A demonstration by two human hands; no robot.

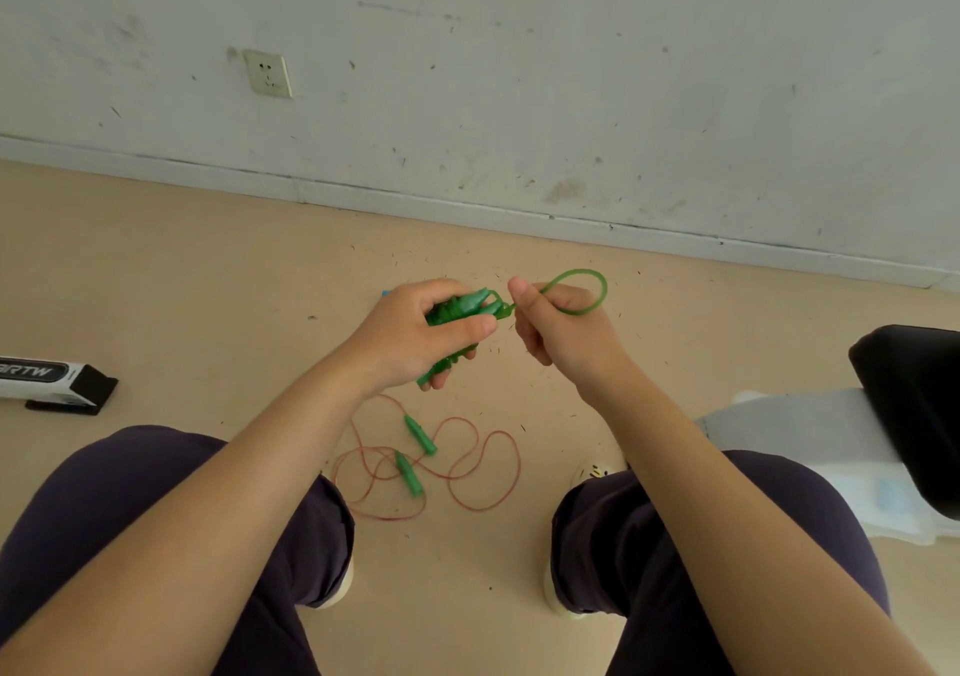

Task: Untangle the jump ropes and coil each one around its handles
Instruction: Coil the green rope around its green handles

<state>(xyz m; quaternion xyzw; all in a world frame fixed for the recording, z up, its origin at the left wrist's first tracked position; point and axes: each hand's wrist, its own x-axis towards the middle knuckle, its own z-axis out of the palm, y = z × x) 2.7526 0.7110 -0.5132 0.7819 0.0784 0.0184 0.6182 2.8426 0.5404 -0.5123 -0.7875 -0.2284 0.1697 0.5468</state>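
Two jump ropes appear in the head view. One, a green plastic jump rope (457, 322), is held above the floor; the left hand (415, 335) is clenched around its paired green handles and the cord already wound on them, which keeps the bundle from springing loose. The right hand (553, 324) pinches the free end of the same cord, and one remaining green loop (592, 286) arcs out past the fingers. Judged from this hold, the last loop is being tucked or wound to finish the coil.

The second, a thin red-corded jump rope (467, 467), lies on the beige floor (208, 270) between the knees, its cord spread in several loose overlapping loops. Two green tapered handles (418, 434) lie close together in the middle of that cord. It is uncoiled and touched by neither hand, so it is likely the next item.

One white and black box (52, 382) rests on the floor at left. One wall socket (267, 74) is visible.
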